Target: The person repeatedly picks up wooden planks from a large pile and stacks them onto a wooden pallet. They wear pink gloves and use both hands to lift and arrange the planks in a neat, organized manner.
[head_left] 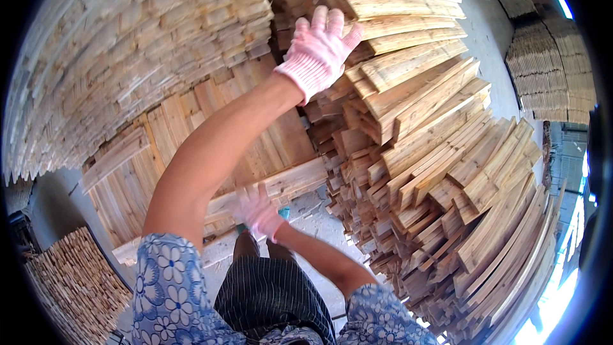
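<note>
My left hand (319, 48), in a pink-and-white knit glove, reaches far forward with its fingers spread. It is over the near ends of a large heap of sawn wooden boards (415, 83) on the right; whether it touches them I cannot tell. My right hand (257, 212), in a like glove, is low in front of my body and blurred by motion. It is beside a long pale board (287, 180) lying along the near edge of a flat layer of planks (255, 134). Its fingers are too smeared to show a grip.
A tall stack of boards (159, 32) rises at the far left behind the plank layer. One loose short board (115, 160) lies on the layer's left end. More stacked wood (80, 287) stands at lower left, and bundled stacks (539, 70) stand across the grey floor (482, 25) at far right.
</note>
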